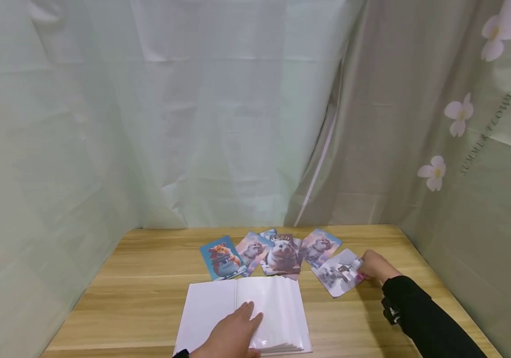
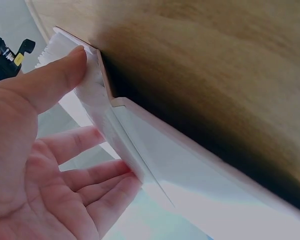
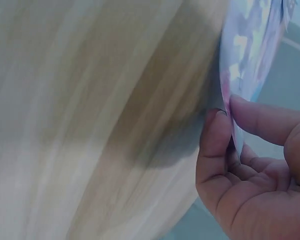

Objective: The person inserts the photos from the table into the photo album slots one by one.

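Note:
My right hand [image 1: 377,267] pinches a glossy picture card [image 1: 338,272] at its right corner, thumb on one face and curled fingers on the other. Close up in the right wrist view, the card [image 3: 247,55] bends a little at the pinch, its edge raised off the wood. An open white photo album [image 1: 206,303] with clear sleeve pages lies at the front of the table. Across its inner pages rests my left hand [image 1: 233,332], fingers extended. The left wrist view has its thumb and fingertips against the album's page stack [image 2: 90,90].
Behind the album lie several more cards: a blue one with an orange animal [image 1: 224,258], a brown one with a crowned animal [image 1: 282,253], and pink-blue cat cards [image 1: 320,247]. The wooden table [image 1: 121,293] ends at pale curtains [image 1: 237,124] at the back and sides.

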